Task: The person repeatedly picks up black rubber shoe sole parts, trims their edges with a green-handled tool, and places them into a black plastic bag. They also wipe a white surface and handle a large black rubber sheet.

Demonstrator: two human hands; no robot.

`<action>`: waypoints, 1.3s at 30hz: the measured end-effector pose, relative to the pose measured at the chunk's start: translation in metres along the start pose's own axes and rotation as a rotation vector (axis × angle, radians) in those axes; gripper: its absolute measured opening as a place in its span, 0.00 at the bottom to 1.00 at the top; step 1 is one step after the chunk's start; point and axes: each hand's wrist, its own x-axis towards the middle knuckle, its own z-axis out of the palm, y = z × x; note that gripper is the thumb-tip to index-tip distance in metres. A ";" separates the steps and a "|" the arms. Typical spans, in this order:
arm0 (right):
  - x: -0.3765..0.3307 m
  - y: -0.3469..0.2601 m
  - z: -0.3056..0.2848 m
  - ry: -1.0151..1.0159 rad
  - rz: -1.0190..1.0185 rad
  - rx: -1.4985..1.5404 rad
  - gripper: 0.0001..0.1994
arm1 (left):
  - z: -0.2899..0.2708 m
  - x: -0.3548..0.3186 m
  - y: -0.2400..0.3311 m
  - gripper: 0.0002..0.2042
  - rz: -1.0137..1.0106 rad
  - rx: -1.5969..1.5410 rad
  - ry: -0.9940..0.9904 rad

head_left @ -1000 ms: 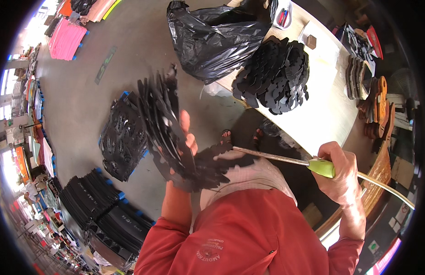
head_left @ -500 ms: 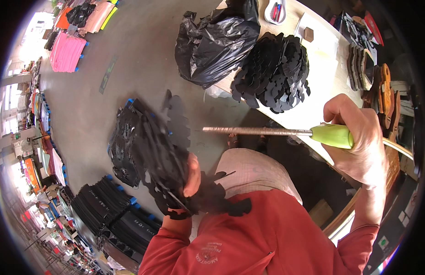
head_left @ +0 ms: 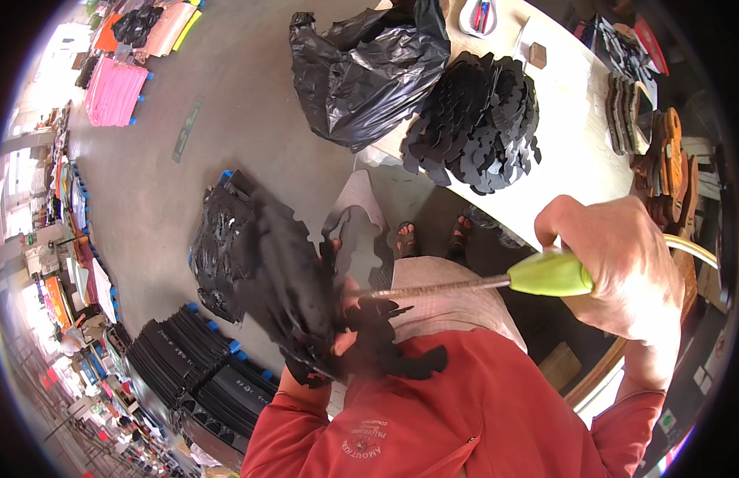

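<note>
My left hand (head_left: 345, 338) is closed round a thick bundle of black cut sheets (head_left: 286, 271) with wavy, notched edges, held at the left of my lap. Part of the bundle is smeared by motion. Beside its upper edge stands a pale and grey pointed piece (head_left: 360, 227); what it is attached to is unclear. My right hand (head_left: 612, 267) grips a green-handled tool (head_left: 548, 273) with a long, thin, brownish metal shaft, its exact kind unclear. The shaft points left, and its tip appears beside my left fingers at the bundle's edge; contact cannot be made out.
A pile of black cut sheets (head_left: 477, 123) lies on the pale table (head_left: 580, 143), beside a black plastic bag (head_left: 369, 80). A white tray (head_left: 478, 17) holds pens. Stacked black pieces (head_left: 202, 374) stand at lower left, with another black pile (head_left: 218, 255) behind the bundle.
My right hand has moved down, bringing the tool's shaft lower toward my left fingers. The bundle has shifted slightly, and the pale and grey piece now stands beside its upper edge.
</note>
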 end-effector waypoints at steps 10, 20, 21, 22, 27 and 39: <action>0.010 -0.003 -0.008 0.123 0.056 0.100 0.16 | 0.027 0.015 0.019 0.53 -0.034 -0.205 0.255; 0.020 0.011 -0.021 0.076 0.003 0.022 0.17 | -0.023 0.021 0.002 0.35 -0.608 -1.342 0.079; 0.021 0.011 -0.020 -0.008 -0.002 -0.010 0.18 | -0.023 0.021 -0.010 0.39 -0.659 -1.394 0.102; 0.022 0.012 -0.019 -0.069 -0.026 -0.022 0.18 | -0.028 0.025 -0.026 0.39 -0.483 -1.248 -0.132; 0.023 0.015 -0.015 0.050 0.088 0.103 0.17 | -0.024 0.010 -0.061 0.42 -0.613 -1.224 -0.006; 0.009 0.031 0.004 -0.109 0.086 0.002 0.18 | -0.027 0.055 -0.038 0.40 -0.572 -1.134 -0.338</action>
